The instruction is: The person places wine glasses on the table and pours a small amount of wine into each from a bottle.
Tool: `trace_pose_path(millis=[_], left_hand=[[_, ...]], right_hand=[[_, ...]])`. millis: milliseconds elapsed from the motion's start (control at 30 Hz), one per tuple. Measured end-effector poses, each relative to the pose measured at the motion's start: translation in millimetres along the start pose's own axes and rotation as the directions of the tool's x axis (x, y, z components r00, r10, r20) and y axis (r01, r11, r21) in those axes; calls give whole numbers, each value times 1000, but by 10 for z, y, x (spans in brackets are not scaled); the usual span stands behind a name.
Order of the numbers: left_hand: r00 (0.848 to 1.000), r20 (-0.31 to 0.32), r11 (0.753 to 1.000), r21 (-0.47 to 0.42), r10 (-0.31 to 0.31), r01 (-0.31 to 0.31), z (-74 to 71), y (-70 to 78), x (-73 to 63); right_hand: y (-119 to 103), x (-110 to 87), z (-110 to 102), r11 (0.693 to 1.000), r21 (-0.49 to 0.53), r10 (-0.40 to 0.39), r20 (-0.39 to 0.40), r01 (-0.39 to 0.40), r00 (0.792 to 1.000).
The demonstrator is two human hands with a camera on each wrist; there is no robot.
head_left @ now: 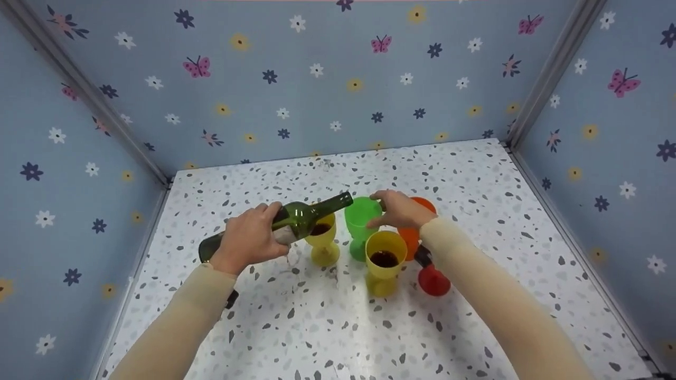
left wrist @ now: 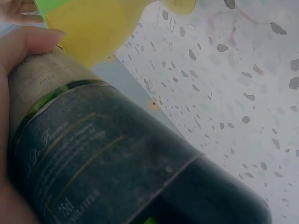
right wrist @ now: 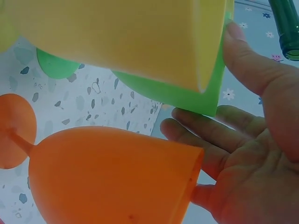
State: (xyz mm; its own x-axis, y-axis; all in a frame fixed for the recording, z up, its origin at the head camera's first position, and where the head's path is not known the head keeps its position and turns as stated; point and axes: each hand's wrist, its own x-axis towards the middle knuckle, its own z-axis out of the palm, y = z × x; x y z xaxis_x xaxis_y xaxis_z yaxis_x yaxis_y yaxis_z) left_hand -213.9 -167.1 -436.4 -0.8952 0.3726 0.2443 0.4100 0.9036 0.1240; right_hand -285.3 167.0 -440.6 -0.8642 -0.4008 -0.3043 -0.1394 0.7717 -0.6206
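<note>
My left hand (head_left: 251, 235) grips a green glass wine bottle (head_left: 301, 219) round its body, tilted with the neck to the right and slightly raised. The bottle's mouth is beside the rim of a green plastic goblet (head_left: 355, 210). Thumb and fingers of my right hand (head_left: 401, 210) hold that goblet at the right side of its rim. Dark liquid shows in a yellow goblet (head_left: 326, 254) under the bottle neck and in a nearer yellow goblet (head_left: 381, 285). An orange goblet (right wrist: 112, 177) stands below my right palm, partly hidden in the head view.
A red round piece (head_left: 434, 282) lies right of the near yellow goblet, partly hidden by a dark object (head_left: 422, 256) at my right wrist. The speckled white tabletop (head_left: 296, 338) is bordered by flowered blue panels (head_left: 317, 89) at the back and sides.
</note>
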Motion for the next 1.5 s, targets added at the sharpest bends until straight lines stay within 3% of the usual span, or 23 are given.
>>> trace_pose_path(millis=[667, 1267, 1500], left_hand=[[999, 49, 998, 66, 19, -22, -54, 16, 119], [998, 26, 993, 103, 54, -56, -36, 6, 150], [997, 23, 991, 107, 77, -79, -30, 14, 167]], right_hand=[[27, 22, 20, 1000, 30, 0, -3, 0, 1000], [27, 14, 13, 998, 62, 3, -12, -2, 1000], [19, -13, 24, 996, 76, 47, -14, -46, 999]])
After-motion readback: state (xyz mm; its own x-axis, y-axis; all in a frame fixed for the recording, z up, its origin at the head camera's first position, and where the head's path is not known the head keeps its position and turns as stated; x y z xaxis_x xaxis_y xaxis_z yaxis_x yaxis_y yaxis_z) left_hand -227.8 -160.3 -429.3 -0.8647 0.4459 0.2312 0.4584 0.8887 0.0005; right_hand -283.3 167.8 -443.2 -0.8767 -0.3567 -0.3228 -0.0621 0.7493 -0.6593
